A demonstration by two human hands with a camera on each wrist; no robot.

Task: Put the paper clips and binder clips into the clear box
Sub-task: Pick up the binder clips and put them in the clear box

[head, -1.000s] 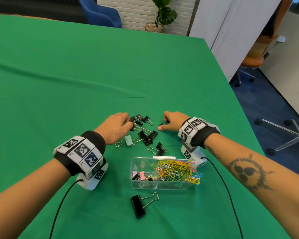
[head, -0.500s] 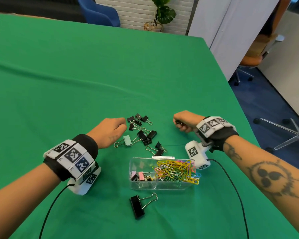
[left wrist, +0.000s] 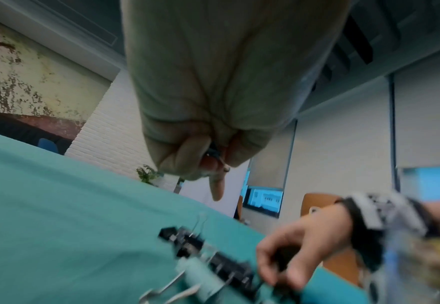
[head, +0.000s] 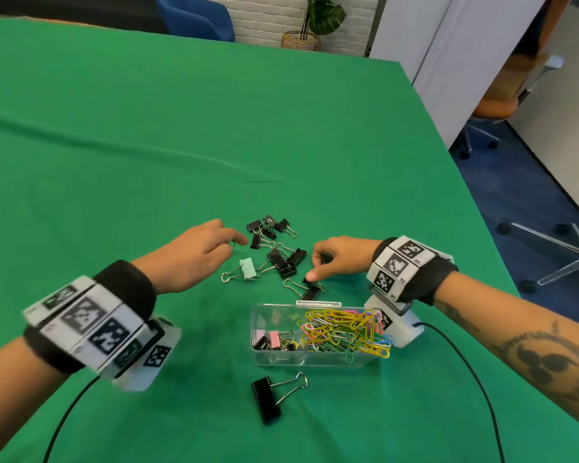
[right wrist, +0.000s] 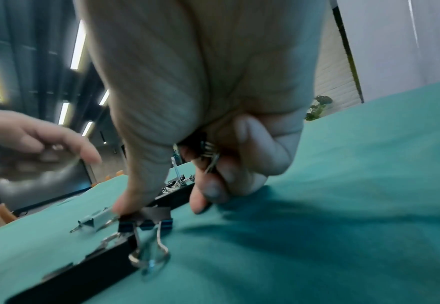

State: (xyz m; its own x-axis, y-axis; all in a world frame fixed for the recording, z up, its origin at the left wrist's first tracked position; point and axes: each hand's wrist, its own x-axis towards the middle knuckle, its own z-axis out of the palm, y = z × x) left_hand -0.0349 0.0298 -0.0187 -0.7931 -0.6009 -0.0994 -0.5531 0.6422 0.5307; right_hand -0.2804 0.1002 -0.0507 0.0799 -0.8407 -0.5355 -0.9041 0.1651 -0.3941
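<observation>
Several black binder clips (head: 274, 243) and a mint one (head: 247, 269) lie scattered on the green cloth beyond the clear box (head: 315, 361). The box holds coloured paper clips (head: 348, 332) and a few binder clips (head: 274, 339). My left hand (head: 229, 243) hovers at the pile's left edge, its curled fingers gripping a small binder clip (left wrist: 214, 153) with the index finger stretched out. My right hand (head: 316, 267) keeps a black binder clip (right wrist: 205, 152) in its curled fingers, while thumb and forefinger come down on another black clip (right wrist: 146, 219) on the cloth.
A large black binder clip (head: 268, 399) lies alone in front of the box, nearest me. The green table (head: 147, 128) stretches far to the left and back. Its right edge drops to a blue floor with office chairs (head: 495, 105).
Half a second ago both fists were drawn back from the pile. The left hand has since gone forward to the clips, and the right hand has swung left and down onto a clip near the box.
</observation>
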